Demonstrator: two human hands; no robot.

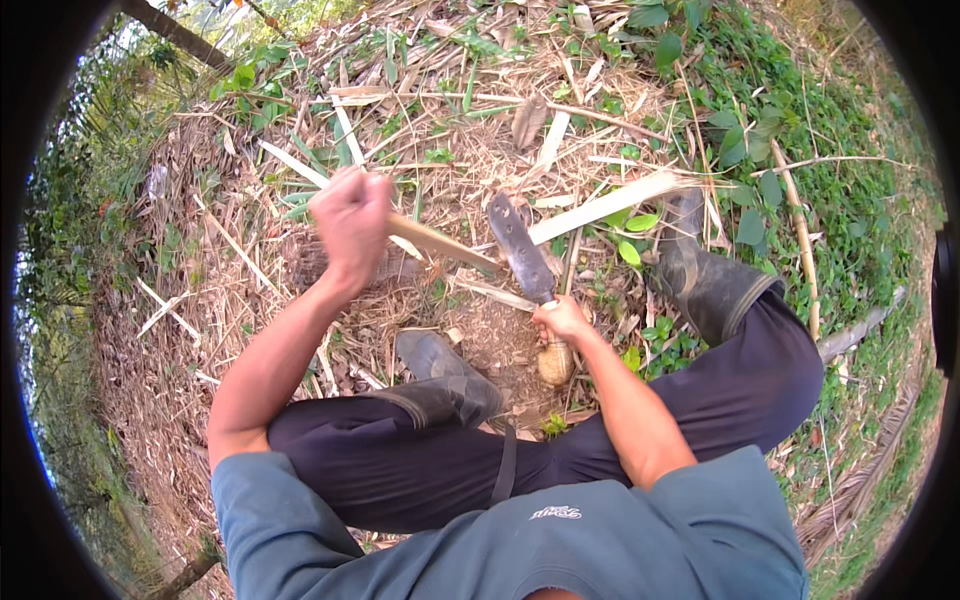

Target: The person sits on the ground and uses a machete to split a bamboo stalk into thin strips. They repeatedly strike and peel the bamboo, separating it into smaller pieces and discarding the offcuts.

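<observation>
My left hand (350, 225) is closed round one end of a pale split bamboo strip (440, 240), which slants down to the right toward the blade. My right hand (563, 321) grips a machete (520, 248) by its handle, the rounded light-brown butt showing below the fist. Its dark, broad blade points up and slightly left, with the strip's far end close against it. Behind the blade, a wider pale bamboo piece (610, 205) runs to the upper right and ends in frayed fibres. Whether it joins the strip in my hand, I cannot tell.
Rubber boots (445, 380) on my feet frame the work spot, knees bent wide. Bamboo slats (347, 130) and dry shavings litter the ground ahead. Green leafy plants (740, 140) grow on the right, beside a long stick (797, 235). A trunk (180, 35) leans at the upper left.
</observation>
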